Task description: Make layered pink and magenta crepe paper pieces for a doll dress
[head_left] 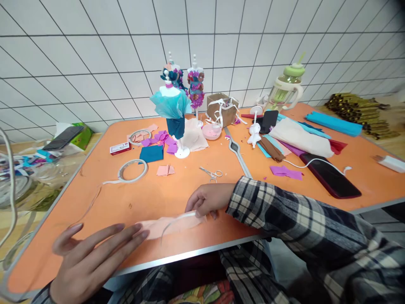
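Peach crepe-like strip [155,229] lies flat near the front edge of the orange surface [171,194], between the two hands. Left hand [90,257]: fingers extended and slightly apart, fingertips at the strip's left end, not clamped. Right hand [207,198]: fingers curled, thumb at a narrow white band [189,214] along the strip's far edge; whether it pinches, cannot tell. Scissors [209,172] just beyond the right hand; tape roll [144,171] farther left; teal-dressed mini mannequin [175,126] behind.
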A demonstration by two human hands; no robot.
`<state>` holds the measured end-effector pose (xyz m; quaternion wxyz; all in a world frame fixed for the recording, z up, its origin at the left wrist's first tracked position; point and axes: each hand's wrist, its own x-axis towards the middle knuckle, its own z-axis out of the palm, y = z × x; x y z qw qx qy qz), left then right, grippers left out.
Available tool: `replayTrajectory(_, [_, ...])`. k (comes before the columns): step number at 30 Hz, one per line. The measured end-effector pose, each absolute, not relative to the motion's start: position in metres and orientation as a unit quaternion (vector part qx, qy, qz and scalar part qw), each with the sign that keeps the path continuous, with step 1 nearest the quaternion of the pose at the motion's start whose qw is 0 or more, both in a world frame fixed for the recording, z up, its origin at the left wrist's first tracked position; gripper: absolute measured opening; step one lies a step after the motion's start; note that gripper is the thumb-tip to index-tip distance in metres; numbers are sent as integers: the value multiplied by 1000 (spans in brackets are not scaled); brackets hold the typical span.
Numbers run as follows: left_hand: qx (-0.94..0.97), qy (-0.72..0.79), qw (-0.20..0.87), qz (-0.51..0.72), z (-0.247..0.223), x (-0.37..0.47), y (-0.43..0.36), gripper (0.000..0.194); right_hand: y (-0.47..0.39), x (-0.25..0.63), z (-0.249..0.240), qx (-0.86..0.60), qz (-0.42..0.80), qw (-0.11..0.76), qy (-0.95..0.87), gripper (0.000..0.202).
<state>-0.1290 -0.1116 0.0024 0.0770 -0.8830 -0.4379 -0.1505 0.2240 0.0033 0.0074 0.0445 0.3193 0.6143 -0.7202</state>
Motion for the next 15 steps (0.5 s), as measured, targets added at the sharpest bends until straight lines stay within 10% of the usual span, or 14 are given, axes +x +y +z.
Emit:
replayTrajectory(8, [-914, -379, -106, -99, -2, -101, -87, 44, -7, 236, 4, 431, -667, 5, 608, 26])
replayTrajectory(15, [-745, -560, -210, -295, 2, -128, -90, 16, -22, 239, 10, 433, -570, -53, 696, 30])
